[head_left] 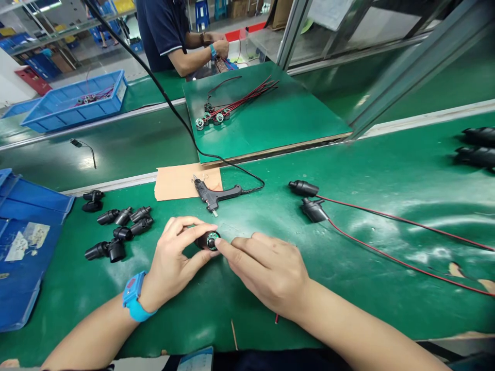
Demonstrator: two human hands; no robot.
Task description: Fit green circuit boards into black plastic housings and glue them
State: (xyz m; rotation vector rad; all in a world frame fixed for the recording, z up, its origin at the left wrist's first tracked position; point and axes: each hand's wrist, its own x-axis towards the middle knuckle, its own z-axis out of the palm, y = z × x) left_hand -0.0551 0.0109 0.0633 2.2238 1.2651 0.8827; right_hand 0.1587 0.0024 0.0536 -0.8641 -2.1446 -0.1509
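Between the thumb and fingers of my left hand [176, 252] is a black plastic housing [201, 240], its open end turned toward my right hand. A small round green circuit board [212, 240] shows in that opening. My right hand [268, 268] is closed, with its fingertips against the board's edge; its thumb is mostly hidden. A short red wire end [277, 318] sticks out below the right hand. Just beyond both hands lies a black glue gun [218, 195], partly over a piece of cardboard [174, 183].
Several black housings [124, 216] lie left, beside a blue bin [27, 257]. Two housings with red wires [386, 212] lie right. Wired boards [218, 117] rest on a raised green board [266, 118]. The glue gun's black cable [166, 98] crosses overhead. A co-worker [166, 36] works behind.
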